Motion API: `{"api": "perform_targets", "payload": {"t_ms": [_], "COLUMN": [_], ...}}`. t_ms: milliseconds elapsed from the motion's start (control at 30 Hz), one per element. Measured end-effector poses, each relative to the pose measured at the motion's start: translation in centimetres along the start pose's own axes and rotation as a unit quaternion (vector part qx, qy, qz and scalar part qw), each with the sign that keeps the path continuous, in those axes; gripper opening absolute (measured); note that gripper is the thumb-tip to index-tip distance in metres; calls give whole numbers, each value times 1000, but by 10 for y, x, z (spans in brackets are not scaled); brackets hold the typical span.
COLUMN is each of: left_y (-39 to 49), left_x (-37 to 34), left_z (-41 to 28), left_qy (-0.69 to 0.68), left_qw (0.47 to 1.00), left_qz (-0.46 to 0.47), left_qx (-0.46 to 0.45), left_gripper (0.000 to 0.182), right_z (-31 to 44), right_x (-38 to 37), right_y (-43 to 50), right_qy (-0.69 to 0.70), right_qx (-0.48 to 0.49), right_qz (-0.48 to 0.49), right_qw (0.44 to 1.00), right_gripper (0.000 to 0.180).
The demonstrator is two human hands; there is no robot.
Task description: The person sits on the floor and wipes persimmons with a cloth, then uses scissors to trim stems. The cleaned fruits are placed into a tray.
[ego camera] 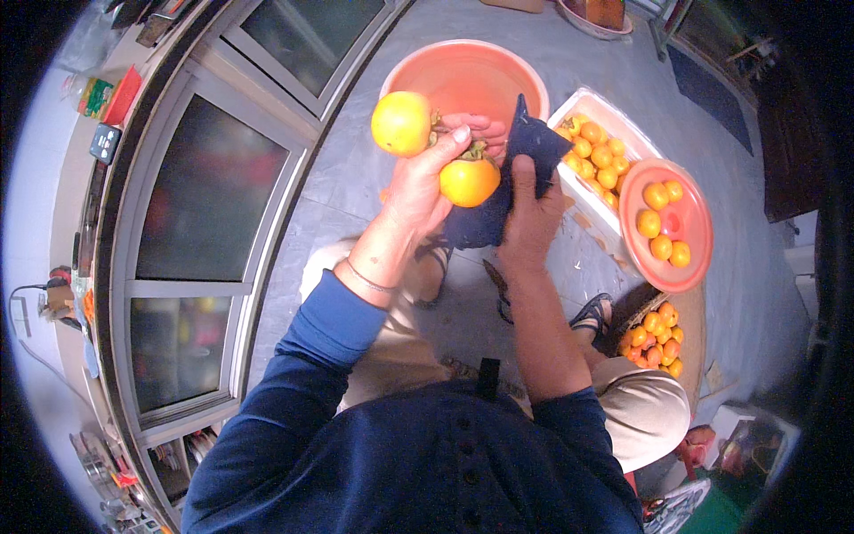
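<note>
My left hand (417, 180) holds two orange persimmons by their stem ends, with the thumb laid across. One persimmon (400, 123) sticks out to the upper left; the other persimmon (470, 183) hangs by the palm, its dry calyx turned up. In my right hand (534, 217) is a dark navy cloth (542, 140), bunched between thumb and fingers. The cloth spreads up beside my left fingertips and hangs down between the hands. Beyond both hands, a pink plastic basin (467, 63) stands on the floor, partly covered by the left hand and the fruit.
To the right, a white foam box (579, 193) holds many persimmons (604, 157). A pink plastic bowl (697, 247) with several persimmons rests at its near end. More persimmons (657, 340) lie in a cardboard box (694, 334) near my leg. A glass-doored cabinet (200, 193) lines the left.
</note>
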State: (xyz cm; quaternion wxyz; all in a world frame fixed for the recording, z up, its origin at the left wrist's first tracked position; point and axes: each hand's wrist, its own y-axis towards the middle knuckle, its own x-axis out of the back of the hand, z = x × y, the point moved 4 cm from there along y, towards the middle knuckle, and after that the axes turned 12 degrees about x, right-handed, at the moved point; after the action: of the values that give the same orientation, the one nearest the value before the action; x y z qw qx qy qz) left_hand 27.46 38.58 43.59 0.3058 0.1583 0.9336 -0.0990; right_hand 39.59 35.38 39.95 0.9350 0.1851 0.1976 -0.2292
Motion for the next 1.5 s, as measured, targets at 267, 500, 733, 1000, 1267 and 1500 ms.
{"api": "perform_targets", "payload": {"t_ms": [267,500,733,1000,1267,1500], "left_y": [-7,-19,-20,-14,-17,-5], "left_x": [10,16,15,30,81,117], "left_z": [-10,7,11,37,119,240], "left_qy": [52,75,224,306,270,278], "left_qw": [998,992,959,927,901,890], "left_qz": [-38,-72,-129,-155,-208,-257], "left_qx": [5,77,113,155,270,254], "left_gripper": [36,20,24,21,24,22], "right_z": [-40,-150,-194,-225,-263,-269], "right_x": [64,169,260,299,317,326], "right_y": [2,-37,-22,-121,-204,-193], "right_qy": [-19,-186,-435,-495,-584,-629], "right_qx": [-158,-233,-104,-196,-211,-202], "right_qz": [20,-69,77,205,389,445], "right_qw": [987,952,891,821,680,604], "right_gripper": [26,40,53,30,38,36]}}
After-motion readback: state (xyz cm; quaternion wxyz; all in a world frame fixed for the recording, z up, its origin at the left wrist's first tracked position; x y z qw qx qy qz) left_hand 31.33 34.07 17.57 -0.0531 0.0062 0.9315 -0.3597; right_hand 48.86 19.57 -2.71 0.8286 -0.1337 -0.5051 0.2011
